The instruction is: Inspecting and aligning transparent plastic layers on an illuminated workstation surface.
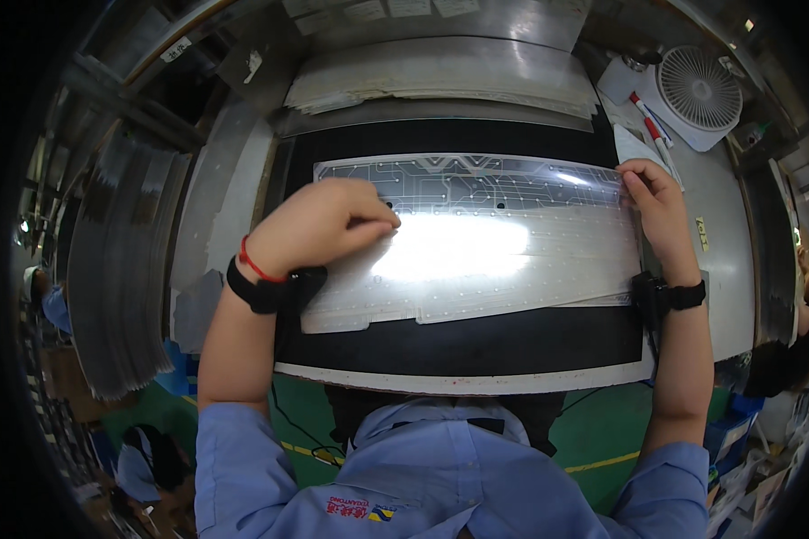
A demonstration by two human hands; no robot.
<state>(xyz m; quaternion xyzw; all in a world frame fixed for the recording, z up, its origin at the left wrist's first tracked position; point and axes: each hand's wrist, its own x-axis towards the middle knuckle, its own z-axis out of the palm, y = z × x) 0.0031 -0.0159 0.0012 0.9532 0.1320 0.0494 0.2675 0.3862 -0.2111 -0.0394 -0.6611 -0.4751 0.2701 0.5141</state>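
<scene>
A clear plastic sheet printed with fine circuit lines lies over other thin sheets on a black mat, a bright glare across its middle. At its far right corner my right hand pinches the edge between thumb and fingers. My left hand is over the sheet's left part, fingers curled in and thumb against them. Whatever the left fingertips may hold is too small or hidden to make out. Several sheet edges show unevenly along the near side of the pile. Both wrists wear black straps.
Behind the mat lies a stack of pale sheets. A white fan and red-and-white pens are at the far right. To the left stands a tall stack of thin sheets. The table's white front edge runs before me.
</scene>
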